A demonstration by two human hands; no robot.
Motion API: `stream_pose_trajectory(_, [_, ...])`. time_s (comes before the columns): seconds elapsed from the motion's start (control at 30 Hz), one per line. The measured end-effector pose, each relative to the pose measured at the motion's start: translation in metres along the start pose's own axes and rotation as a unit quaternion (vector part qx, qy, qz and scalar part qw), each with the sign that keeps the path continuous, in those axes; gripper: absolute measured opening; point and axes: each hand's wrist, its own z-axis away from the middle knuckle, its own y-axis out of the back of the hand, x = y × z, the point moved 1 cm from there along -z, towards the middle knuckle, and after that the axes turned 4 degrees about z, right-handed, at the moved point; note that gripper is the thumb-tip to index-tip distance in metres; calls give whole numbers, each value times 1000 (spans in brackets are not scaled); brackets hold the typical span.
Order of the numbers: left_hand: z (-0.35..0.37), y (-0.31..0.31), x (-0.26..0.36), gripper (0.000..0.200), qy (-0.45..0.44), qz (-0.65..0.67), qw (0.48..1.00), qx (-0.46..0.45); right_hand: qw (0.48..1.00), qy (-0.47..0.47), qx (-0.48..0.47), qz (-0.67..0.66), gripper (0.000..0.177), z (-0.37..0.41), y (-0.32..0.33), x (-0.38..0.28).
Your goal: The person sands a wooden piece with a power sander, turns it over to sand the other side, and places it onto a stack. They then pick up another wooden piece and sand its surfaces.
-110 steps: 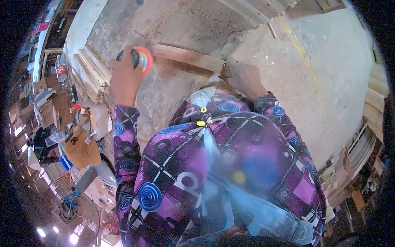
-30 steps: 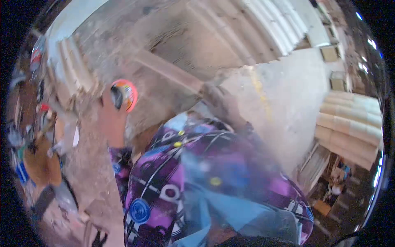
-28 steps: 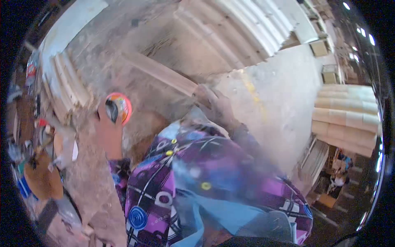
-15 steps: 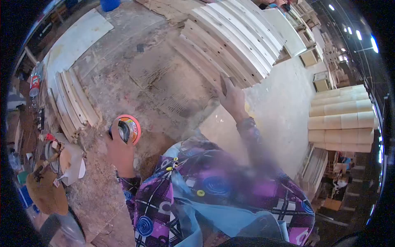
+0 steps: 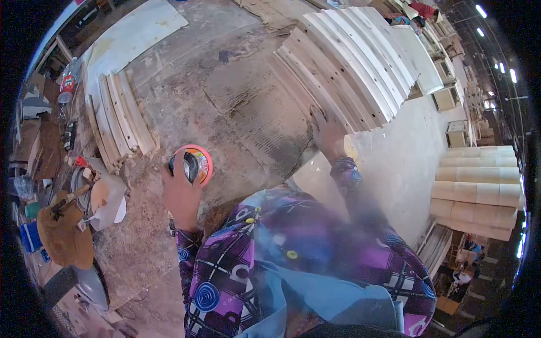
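My left hand (image 5: pixel 183 194) is wrapped over the dark top of a round tool with an orange-pink rim (image 5: pixel 207 163), which rests on the worn, dusty tabletop (image 5: pixel 225 84). Out to the right, my right hand (image 5: pixel 328 135) touches the near edge of a row of pale wooden strips (image 5: pixel 332 73) with small dark holes. Its fingers are partly spread and grip nothing. A smaller bunch of wooden strips (image 5: pixel 121 115) lies beyond the round tool, to the left.
At the left are a plastic bottle (image 5: pixel 66 89), a brown cap-like object (image 5: pixel 66 236) and cluttered small items. Stacked pale curved panels (image 5: pixel 479 188) stand at the right. A person in red (image 5: pixel 424 10) is at the far top right.
The whole view has shifted, with most things now farther right. My right hand still lies at the strips' near edge, its fingers lower and more spread. My left hand stays on the round tool.
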Motion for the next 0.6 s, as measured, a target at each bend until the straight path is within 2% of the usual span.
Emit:
stream_pose_trajectory(0.07, [-1,-3,-5,76,-27,5,1000,3,1000,4,-19,23,46,0,-4,1])
stream_pose_trajectory(0.17, [0,-7,-9,76,-32,3,999,18,999,-1,28,-17,49,-3,-10,-1])
stream_pose_trajectory(0.23, [-1,-10,-11,76,-34,2,999,25,999,-25,10,44,46,-2,-11,0])
stream_pose_trajectory(0.33, [-1,-9,-9,75,-38,8,999,27,998,-41,-48,10,41,-8,0,-1])
stream_pose_trajectory(0.6, [-1,-10,-9,72,-36,-11,999,38,997,-34,-53,34,34,-17,-7,8])
